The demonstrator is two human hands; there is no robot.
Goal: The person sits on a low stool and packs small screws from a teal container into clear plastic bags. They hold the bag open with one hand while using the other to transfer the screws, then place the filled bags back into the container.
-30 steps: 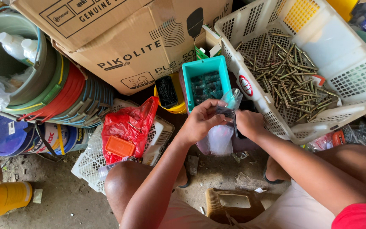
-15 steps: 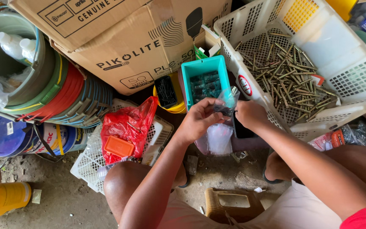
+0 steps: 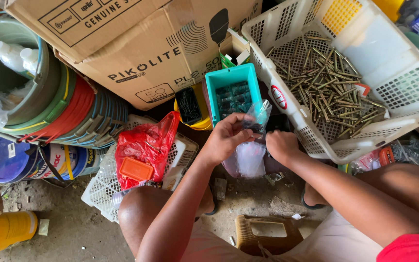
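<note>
The left hand point(image 3: 225, 136) pinches a small clear plastic bag point(image 3: 257, 116) upright just below the teal plastic tray point(image 3: 232, 77); the right hand point(image 3: 280, 145), loosely closed, touches its lower right side, equally near.

A large cardboard box point(image 3: 136, 43) leans over stacked plastic basins point(image 3: 59, 104) at the left, with a blue paint bucket point(image 3: 13, 160) and a yellow bottle point(image 3: 3, 233) below on the dirt floor point(image 3: 69, 228). A red plastic bag point(image 3: 144, 145) lies in a white tray point(image 3: 100, 187), and a brown stool point(image 3: 267, 233) sits near the bottom edge
</note>
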